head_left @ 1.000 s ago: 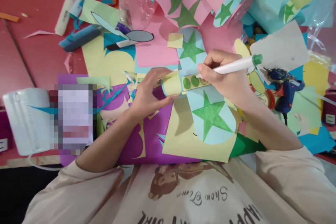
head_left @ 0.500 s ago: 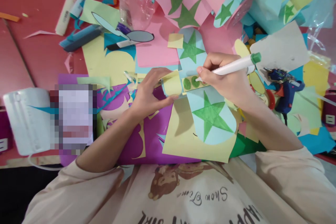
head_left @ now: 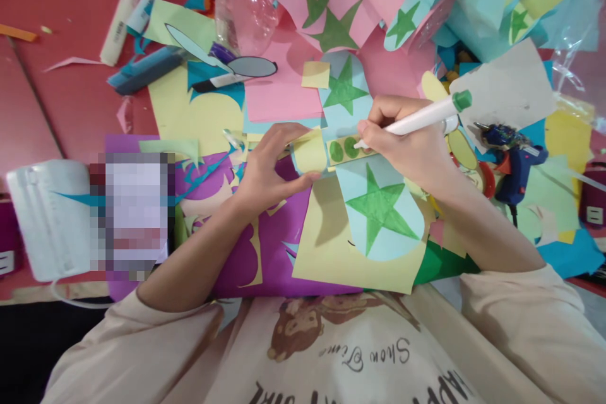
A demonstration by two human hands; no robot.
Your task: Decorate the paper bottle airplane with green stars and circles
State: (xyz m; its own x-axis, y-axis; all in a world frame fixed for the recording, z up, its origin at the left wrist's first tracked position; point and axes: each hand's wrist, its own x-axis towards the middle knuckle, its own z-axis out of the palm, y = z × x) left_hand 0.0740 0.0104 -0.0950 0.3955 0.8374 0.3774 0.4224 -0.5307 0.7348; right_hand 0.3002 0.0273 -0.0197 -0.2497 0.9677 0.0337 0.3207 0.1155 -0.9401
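My right hand point(head_left: 407, 139) is closed around a white marker point(head_left: 421, 117) with a green end, its tip on a yellow paper strip point(head_left: 341, 150) that bears green dots. The strip lies across a light blue paper cutout, which shows a green star on its upper lobe point(head_left: 362, 69) and a larger one on its lower lobe point(head_left: 409, 224). My left hand point(head_left: 277, 161) pinches the rolled yellow end point(head_left: 310, 151) of the cutout between thumb and fingers. A pale yellow sheet point(head_left: 326, 252) lies beneath.
At the right lies a blue glue gun point(head_left: 516, 177). Scissors or a similar oval-ended piece point(head_left: 255, 65) and a clear plastic cup point(head_left: 246, 12) are beyond my hands. A white case point(head_left: 52, 221) sits at the left. Paper scraps and pink star-marked rolls point(head_left: 326, 0) crowd the far side.
The marker tip has shifted very slightly over the second green dot, which looks more filled in. My left hand stays in place on the paper.
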